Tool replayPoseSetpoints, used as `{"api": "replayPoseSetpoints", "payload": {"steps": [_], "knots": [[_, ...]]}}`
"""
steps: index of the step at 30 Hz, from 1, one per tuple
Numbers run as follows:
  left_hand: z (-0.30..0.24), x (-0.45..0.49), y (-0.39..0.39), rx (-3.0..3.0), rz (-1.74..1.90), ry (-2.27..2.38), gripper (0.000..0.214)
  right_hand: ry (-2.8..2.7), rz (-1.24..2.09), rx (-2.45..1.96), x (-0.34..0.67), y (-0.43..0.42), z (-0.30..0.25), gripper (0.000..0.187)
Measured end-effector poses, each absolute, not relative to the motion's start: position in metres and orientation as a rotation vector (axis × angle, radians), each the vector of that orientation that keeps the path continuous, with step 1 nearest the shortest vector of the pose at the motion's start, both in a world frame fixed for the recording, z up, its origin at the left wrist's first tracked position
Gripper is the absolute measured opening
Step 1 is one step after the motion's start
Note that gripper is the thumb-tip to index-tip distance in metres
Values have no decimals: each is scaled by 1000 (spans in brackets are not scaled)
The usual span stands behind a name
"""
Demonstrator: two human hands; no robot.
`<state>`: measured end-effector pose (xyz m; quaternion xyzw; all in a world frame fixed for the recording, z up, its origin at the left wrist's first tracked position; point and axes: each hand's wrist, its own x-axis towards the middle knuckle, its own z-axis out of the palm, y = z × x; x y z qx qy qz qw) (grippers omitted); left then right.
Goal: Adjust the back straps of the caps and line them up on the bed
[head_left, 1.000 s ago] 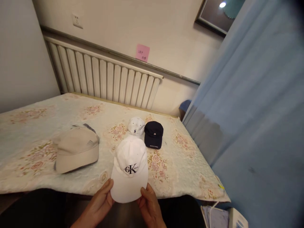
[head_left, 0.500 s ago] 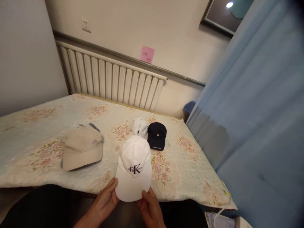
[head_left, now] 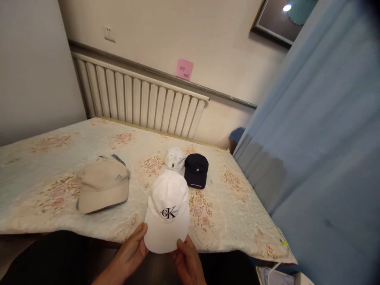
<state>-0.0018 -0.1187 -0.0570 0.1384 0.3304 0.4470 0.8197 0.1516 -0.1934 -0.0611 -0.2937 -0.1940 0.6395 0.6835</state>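
Note:
A white cap with a black "CK" logo [head_left: 168, 206] lies at the near edge of the bed, its brim pointing toward me. My left hand [head_left: 128, 257] pinches the brim's left side. My right hand [head_left: 187, 263] grips the brim's right side, thumb on top. Behind it sit a smaller white cap [head_left: 174, 159] and a black cap [head_left: 196, 170]. A beige cap [head_left: 102, 190] rests to the left.
The bed carries a pale floral quilt [head_left: 44, 166]. A white radiator [head_left: 139, 99] runs along the back wall, with a pink note [head_left: 184, 69] above it. A blue curtain [head_left: 320, 150] hangs close on the right.
The view has shifted slightly; the white CK cap and both hands stay at the bed's near edge, hardly moved in the last half second.

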Motion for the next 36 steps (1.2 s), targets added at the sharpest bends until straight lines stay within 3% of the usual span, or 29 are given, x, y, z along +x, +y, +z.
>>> {"api": "replayPoseSetpoints", "payload": {"steps": [16, 28, 36], "knots": [[-66, -3, -118, 318, 932, 691, 60, -409, 1454, -586, 152, -192, -66, 57], [-65, 3, -135, 314, 911, 638, 76, -416, 1433, -600, 150, -188, -65, 57], [-71, 5, -140, 297, 899, 658, 76, -443, 1441, -603, 150, -187, -62, 46]]}}
